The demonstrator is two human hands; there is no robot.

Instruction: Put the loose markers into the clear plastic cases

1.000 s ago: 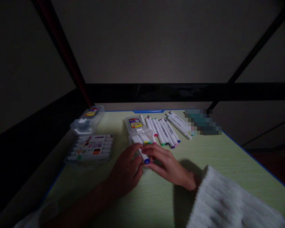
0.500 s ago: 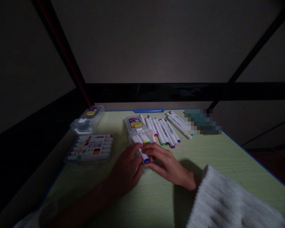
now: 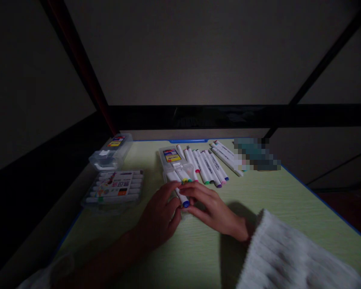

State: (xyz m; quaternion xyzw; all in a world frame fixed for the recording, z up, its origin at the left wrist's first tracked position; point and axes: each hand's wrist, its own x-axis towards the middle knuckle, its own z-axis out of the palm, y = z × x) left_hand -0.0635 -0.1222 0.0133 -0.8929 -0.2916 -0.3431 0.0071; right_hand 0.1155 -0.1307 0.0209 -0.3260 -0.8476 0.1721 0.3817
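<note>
A white marker with a blue end (image 3: pixel 183 199) lies between my two hands, its blue end toward me. My left hand (image 3: pixel 159 214) is closed around its left side, with the index finger across the top. From the right, my right hand (image 3: pixel 212 206) pinches the same marker with thumb and fingers. Beneath and just beyond them is a clear plastic case (image 3: pixel 177 164) with a yellow-and-blue label on its lid part. Several markers lie in the case, one with a yellow end (image 3: pixel 185 180). My fingers hide the near part of the case.
Several loose white markers (image 3: pixel 209 166) lie right of the case, with another group (image 3: pixel 227 158) beyond. At left are a clear case (image 3: pixel 117 150) and a packed marker set (image 3: pixel 116 188). A blurred-out item (image 3: pixel 257 153) sits far right on the pale green table (image 3: pixel 273 192).
</note>
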